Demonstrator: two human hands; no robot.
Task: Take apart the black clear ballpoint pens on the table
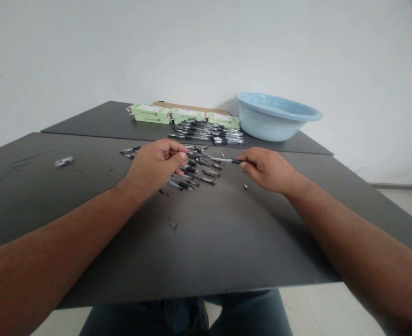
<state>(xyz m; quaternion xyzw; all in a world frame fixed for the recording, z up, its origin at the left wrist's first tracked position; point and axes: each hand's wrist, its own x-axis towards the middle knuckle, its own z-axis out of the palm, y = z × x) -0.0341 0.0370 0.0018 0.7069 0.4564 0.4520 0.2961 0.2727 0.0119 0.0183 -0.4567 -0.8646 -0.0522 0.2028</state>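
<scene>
Between my two hands stretches a thin pen assembly. My right hand (267,169) is closed on the black-grip end of a clear pen barrel (223,160). Thumb and fingers of my left hand (159,161) pinch a thin dark ink refill (201,156), which lines up with the barrel's left end. Whether the refill sits inside the barrel there I cannot tell. Below and behind my left hand lies a loose heap of pens and pen parts (188,175), partly hidden by that hand. A small silvery pen tip (245,186) lies on the table near my right hand.
Behind the heap is a stack of clear pens with black grips (195,128). Green-and-white pen boxes (152,113) stand behind it, with a light-blue basin (276,121) at the back right. A clear plastic piece (64,161) lies left on the dark table (206,242).
</scene>
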